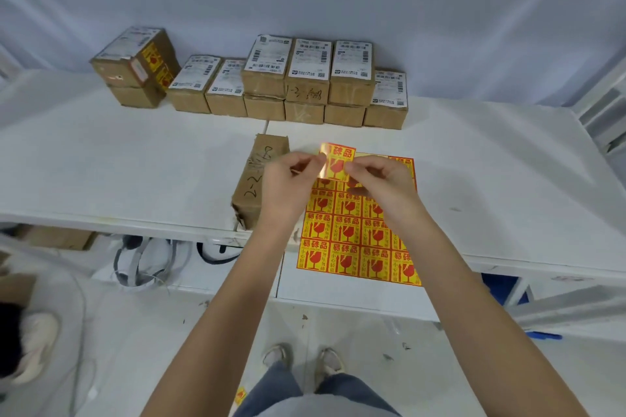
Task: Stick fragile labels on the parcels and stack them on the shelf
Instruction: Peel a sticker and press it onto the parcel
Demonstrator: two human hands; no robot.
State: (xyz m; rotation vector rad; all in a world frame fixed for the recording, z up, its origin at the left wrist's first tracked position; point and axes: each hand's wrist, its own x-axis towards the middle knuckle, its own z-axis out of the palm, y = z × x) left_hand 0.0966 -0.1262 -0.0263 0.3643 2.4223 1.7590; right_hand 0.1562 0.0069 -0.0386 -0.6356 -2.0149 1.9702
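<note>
Both hands are up over the middle of the white table (474, 179), and between them is one yellow fragile label with a red wine-glass print (338, 159), free of the backing. The left hand (288, 183) pinches its left edge between thumb and fingertip, the other fingers curled in; the right hand (379, 183) pinches its lower right side the same way. Held by two edges like that, the sticky face touches nothing, which looks like the point: taut and ready to lay flat.

Just beside the left hand, at the table's near edge, lies a brown cardboard parcel with black handwriting on its top (261, 176). That, I'd judge, is where the label is going, and it is close enough that the hands need only swing across.

Under the hands lies the yellow sheet of fragile labels (359, 237), hanging a little over the near edge. I count three full rows of four, with the top rows partly hidden by the hands.

Along the far edge waits the row of brown cardboard parcels with white shipping labels (311, 78): roughly ten there, three of them stacked on others. The stack of two brown boxes at the far left corner (135, 71) already shows yellow labels on its top box.
</note>
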